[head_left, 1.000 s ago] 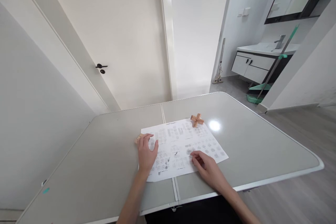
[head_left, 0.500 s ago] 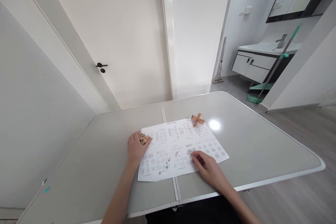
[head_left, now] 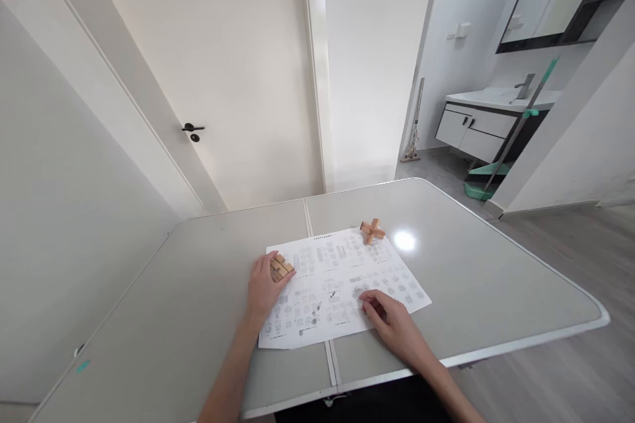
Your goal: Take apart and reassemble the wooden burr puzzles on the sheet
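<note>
Grey table [head_left: 471, 271], illegibly printed paper [head_left: 342, 284]; left hand [head_left: 262, 287], grip around wooden blocks [head_left: 281, 268], right hand [head_left: 391, 322] curled, contents unclear.

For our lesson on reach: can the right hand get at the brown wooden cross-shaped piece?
Probably yes: only flat, white printed paper lies between the right hand and the brown wooden cross-shaped piece.

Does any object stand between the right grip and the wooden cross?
Nothing visible stands between the right grip and the cross; only the flat paper lies beneath that path.
</note>
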Available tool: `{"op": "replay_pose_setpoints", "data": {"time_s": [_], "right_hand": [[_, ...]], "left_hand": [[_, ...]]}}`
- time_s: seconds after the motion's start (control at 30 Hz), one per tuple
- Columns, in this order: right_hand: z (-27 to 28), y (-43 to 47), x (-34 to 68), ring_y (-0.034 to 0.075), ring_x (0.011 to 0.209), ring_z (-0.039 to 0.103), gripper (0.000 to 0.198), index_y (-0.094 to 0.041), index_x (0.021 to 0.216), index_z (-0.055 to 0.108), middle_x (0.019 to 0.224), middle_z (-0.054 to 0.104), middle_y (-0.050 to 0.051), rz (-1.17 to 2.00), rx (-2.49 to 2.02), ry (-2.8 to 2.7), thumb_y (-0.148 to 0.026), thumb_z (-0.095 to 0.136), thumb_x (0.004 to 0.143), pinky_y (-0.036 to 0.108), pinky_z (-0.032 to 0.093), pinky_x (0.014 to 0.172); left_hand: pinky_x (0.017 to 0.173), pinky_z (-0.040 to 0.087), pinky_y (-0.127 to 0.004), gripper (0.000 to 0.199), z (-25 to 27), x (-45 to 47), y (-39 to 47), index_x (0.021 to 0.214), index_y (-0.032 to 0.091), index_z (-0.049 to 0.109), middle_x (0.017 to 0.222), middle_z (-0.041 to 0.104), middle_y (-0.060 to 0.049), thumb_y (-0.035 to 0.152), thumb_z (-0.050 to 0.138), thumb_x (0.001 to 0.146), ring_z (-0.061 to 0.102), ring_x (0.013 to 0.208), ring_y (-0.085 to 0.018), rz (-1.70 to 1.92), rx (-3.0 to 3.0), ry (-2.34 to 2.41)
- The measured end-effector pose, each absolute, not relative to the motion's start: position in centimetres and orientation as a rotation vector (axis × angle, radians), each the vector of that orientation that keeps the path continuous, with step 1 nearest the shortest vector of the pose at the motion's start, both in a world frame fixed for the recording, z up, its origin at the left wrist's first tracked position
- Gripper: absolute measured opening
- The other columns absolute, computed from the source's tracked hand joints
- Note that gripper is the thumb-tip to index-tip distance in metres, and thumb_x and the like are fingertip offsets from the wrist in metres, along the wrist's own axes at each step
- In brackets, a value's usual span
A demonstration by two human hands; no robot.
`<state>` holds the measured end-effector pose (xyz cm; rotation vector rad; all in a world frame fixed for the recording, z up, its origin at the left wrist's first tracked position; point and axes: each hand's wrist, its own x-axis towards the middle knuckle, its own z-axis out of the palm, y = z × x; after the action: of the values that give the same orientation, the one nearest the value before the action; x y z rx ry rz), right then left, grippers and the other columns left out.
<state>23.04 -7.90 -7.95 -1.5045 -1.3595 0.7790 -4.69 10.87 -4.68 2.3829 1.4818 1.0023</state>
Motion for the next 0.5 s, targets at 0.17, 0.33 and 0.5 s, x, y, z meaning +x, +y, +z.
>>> {"op": "replay_pose_setpoints", "data": {"time_s": [0.17,0.33,0.5], "right_hand": [[-7.9,-7.8,23.0,0.028,0.080,0.068,0.025,-0.026,0.105,0.066,0.092,0.074,0.007,0.766,-1.503,-1.349,-0.045,0.050,0.099,0.038,0.051,0.072],[-7.6,-7.7,22.9,0.028,0.080,0.068,0.024,-0.025,0.105,0.066,0.092,0.074,0.008,0.768,-1.472,-1.361,-0.042,0.050,0.099,0.038,0.051,0.073],[-7.7,-7.7,22.9,0.028,0.079,0.068,0.024,-0.025,0.105,0.066,0.090,0.074,0.007,0.762,-1.466,-1.366,-0.043,0.049,0.100,0.038,0.051,0.074]], "left_hand": [[0.101,0.048,-0.044,0.062,-3.8,-0.7,6.4,0.131,0.030,0.055,0.125,0.063,-0.007,0.046,0.082,0.077,0.059,0.118,-0.031,0.863,2.326,1.066],[0.099,0.048,-0.046,0.071,-3.9,2.2,2.6,0.136,0.033,0.053,0.127,0.063,-0.007,0.044,0.086,0.074,0.056,0.119,-0.033,0.523,2.347,0.769],[0.101,0.047,-0.045,0.070,-4.2,3.2,1.7,0.134,0.035,0.053,0.128,0.062,-0.005,0.039,0.088,0.073,0.054,0.120,-0.031,0.495,2.338,0.731]]}}
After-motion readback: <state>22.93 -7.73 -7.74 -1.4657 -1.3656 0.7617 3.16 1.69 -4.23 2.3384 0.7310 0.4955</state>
